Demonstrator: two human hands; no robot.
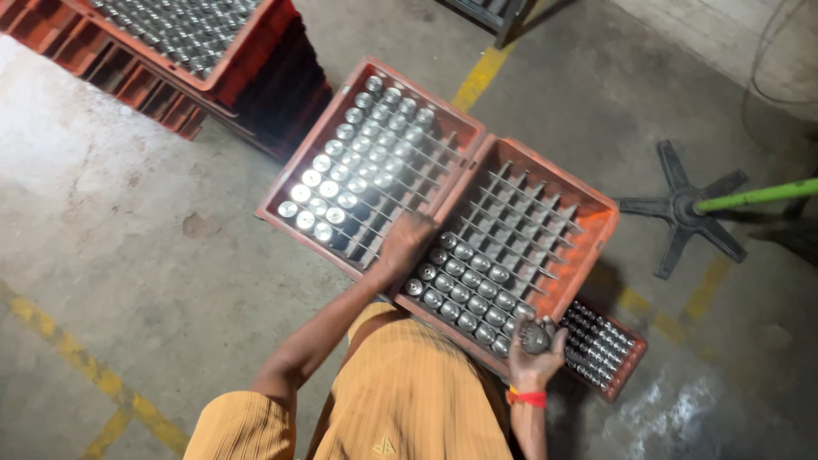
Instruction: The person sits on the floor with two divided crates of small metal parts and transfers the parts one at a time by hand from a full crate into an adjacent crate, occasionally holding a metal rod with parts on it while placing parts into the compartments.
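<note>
Two red crates are set side by side on a concrete floor, touching along one long wall. The left crate is filled almost fully with round metal parts; only its near corner cells look dark. The right crate is about half filled: the far cells of its grid are open, the near rows are packed.

The left hand is laid over the shared wall of the crates, fingers curled down among the parts; whether anything is gripped there cannot be told. The right hand is held at the right crate's near corner, palm up, fingers loosely closed around a metal part.

A third crate, also full of small parts, is seen jutting out from under the right crate, just beside the right hand. More stacked crates stand at the top left, near the left crate's far side. A black star-shaped base with a green pole lies to the right, apart from the crates. Open floor is seen on the left, crossed by yellow lines.
</note>
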